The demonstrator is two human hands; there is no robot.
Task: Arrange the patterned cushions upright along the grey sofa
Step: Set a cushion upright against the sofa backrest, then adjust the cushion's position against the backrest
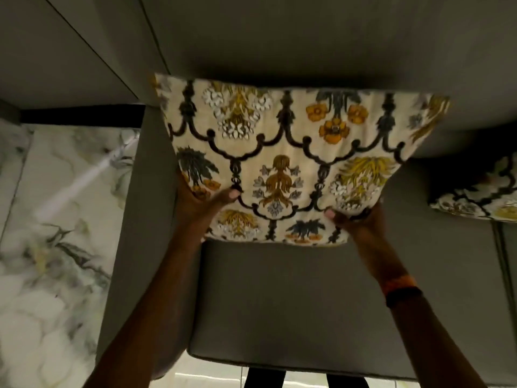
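A cream cushion point(291, 155) with black scrollwork and yellow, orange and grey flowers leans against the backrest of the grey sofa point(307, 298), at its left end. My left hand point(205, 204) grips its lower left corner, thumb on the front. My right hand point(355, 219) holds the lower right corner, thumb pressed on the fabric. A second cushion point(478, 197) of the same pattern shows partly at the right edge, on the seat.
The sofa's left armrest point(131, 214) runs beside the cushion. White marble-look floor point(47, 233) lies to the left. A grey wall point(70, 51) rises behind. An orange and black band point(400, 289) sits on my right wrist.
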